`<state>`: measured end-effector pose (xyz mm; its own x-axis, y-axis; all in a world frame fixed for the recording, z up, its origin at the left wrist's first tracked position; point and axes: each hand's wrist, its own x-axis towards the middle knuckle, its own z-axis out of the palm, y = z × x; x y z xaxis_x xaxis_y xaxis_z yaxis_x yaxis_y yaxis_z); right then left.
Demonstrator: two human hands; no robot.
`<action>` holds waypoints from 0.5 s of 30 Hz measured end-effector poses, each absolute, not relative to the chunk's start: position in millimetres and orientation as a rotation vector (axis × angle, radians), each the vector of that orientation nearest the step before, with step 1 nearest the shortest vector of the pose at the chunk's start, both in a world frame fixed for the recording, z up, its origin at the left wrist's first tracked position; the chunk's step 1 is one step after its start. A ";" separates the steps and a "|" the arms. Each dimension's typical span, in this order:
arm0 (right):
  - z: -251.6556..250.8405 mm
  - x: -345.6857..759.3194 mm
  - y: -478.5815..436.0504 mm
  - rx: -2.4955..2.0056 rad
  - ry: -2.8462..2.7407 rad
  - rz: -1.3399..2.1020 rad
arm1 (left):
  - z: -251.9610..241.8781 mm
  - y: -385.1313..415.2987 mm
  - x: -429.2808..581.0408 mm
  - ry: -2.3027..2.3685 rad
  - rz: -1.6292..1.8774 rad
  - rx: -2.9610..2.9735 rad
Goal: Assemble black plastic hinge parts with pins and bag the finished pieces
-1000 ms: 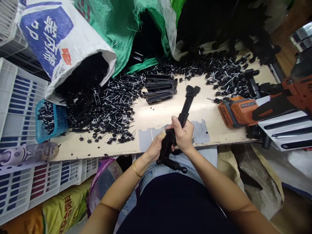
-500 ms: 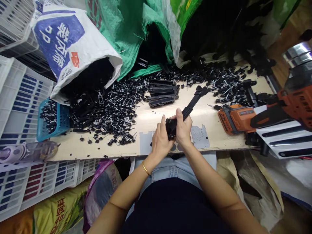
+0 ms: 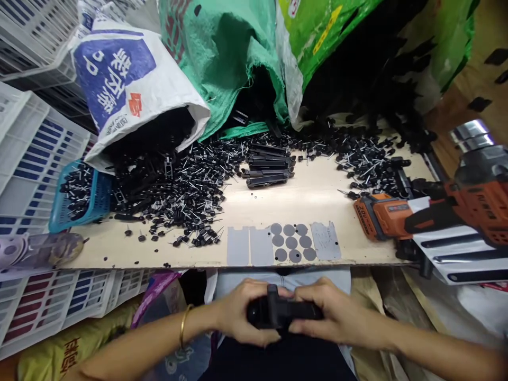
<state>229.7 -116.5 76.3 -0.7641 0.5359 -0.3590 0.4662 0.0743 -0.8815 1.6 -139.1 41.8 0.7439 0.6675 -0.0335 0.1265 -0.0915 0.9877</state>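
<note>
Close to my body, in front of the table edge, both my hands grip a black plastic assembly (image 3: 275,309) with a short upright piece at its middle. My left hand (image 3: 240,312) wraps round its left end, thumb at the near side. On the other end my right hand (image 3: 335,312) has closed, with the thumb below and fingers above. The fingers cover much of the assembly, and its exact kind cannot be made out. Several similar long black folded pieces (image 3: 268,180) lie stacked mid-table. Black-headed screws (image 3: 198,185) form a heap left of them.
An orange cordless drill (image 3: 391,214) lies on the table (image 3: 254,211) at right. White (image 3: 159,74), teal (image 3: 222,58) and green sacks (image 3: 317,32) spill black parts at the back. A blue basket (image 3: 99,198) of screws stands left. Grey discs and patches (image 3: 260,246) mark the front edge.
Both hands have drawn the black assembly off the table toward my body. Its long arm, earlier pointing up and right, no longer shows. The camera view has shifted a little.
</note>
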 end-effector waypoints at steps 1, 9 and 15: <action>77.5 226.0 -117.6 -1.062 -2.115 1.853 | 44.5 -146.7 5.7 0.734 0.635 1.535; 61.1 188.8 -112.0 -1.200 -1.206 2.127 | 48.0 -145.3 22.9 1.198 0.944 1.273; 46.2 156.0 -88.2 -1.106 -0.826 1.786 | 40.4 -103.0 42.3 1.189 1.255 1.542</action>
<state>156.0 -88.2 46.2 -0.2415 0.9051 -0.3500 -0.3191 -0.4147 -0.8522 42.3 -103.0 40.4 0.0651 0.9713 0.2286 0.1754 -0.2366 0.9556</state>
